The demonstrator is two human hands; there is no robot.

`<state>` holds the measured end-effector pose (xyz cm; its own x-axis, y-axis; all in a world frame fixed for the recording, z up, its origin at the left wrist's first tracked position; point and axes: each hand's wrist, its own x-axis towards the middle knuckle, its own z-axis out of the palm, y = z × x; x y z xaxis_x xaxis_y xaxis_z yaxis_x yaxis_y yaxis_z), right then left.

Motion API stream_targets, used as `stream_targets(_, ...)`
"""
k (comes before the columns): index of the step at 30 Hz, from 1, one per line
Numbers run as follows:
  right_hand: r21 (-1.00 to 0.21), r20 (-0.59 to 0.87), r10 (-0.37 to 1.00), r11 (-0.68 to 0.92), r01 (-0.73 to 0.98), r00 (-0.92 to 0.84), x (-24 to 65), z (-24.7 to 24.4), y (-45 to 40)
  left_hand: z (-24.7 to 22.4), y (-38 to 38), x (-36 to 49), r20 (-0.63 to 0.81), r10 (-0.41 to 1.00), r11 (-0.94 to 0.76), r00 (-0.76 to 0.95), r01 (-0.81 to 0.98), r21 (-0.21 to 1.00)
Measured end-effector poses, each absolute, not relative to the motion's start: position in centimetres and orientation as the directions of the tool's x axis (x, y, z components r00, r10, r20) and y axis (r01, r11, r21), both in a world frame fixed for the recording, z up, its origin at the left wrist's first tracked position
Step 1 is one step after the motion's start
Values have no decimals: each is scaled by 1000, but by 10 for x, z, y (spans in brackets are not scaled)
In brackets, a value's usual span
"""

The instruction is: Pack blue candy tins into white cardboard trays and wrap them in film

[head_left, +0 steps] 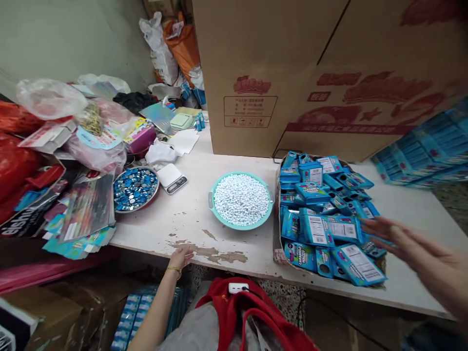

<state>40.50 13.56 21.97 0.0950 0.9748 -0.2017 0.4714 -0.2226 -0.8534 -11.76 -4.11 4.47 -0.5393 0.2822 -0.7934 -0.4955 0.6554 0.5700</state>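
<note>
My left hand (182, 257) rests at the table's front edge, its fingers stretched out and nothing in them. Slightly blurred, my right hand (413, 246) is open and empty at the right side of a shallow cardboard tray (277, 243). Heaped in that tray are many small blue candy boxes (318, 230), some printed with "Caramelo". The right fingertips are close to the outer boxes; whether they touch cannot be told. Between the hands stands a turquoise colander-like bowl (211, 200) filled with small white pellets (241, 200).
A bowl of blue and silver pieces (135, 189) and a small scale (171, 178) stand to the left. Bags and printed sheets (87, 209) crowd the table's left end. A large carton (256, 58) rises behind; stacked blue packs (431, 146) are at right.
</note>
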Motion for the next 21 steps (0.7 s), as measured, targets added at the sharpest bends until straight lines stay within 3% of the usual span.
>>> stream_targets(3,-896,-437,896,-426,122,-76,363,204,113,45,-24,-99,-800,333,686,-499,-453,569)
stream_targets(5,-844,-528,820,-536,29,-219,334,188,95,46,-19,-86,-809,347,707,-475,-435,558)
stream_targets(8,-757,-600,701,-654,-11,-385,296,166,67,47,-17,-70,-827,342,736,-447,-419,531)
stream_targets(12,-667,-657,592,-745,-6,-467,272,152,44,50,-20,-56,-833,332,754,-443,-406,516)
stream_targets(21,-574,-719,576,-808,-135,-390,264,126,52,70,-13,-42,-778,394,720,-490,-362,592)
